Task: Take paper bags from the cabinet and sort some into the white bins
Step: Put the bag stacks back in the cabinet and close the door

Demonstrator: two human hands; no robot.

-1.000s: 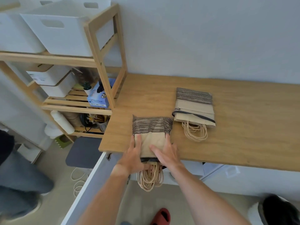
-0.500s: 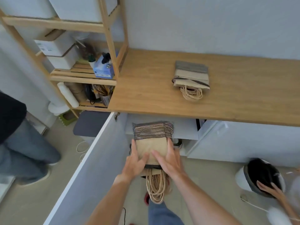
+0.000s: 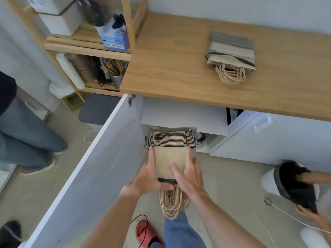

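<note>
Fingers [image 3: 151, 158] of both hands clasp the stack of paper bags [image 3: 171, 153] between them, handles dangling below.

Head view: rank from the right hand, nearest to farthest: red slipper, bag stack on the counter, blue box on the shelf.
From the right hand:
1. Red slipper, on the floor just below-left of it.
2. Bag stack on the counter, up and to the right.
3. Blue box, on the wooden shelf, far upper left.
</note>
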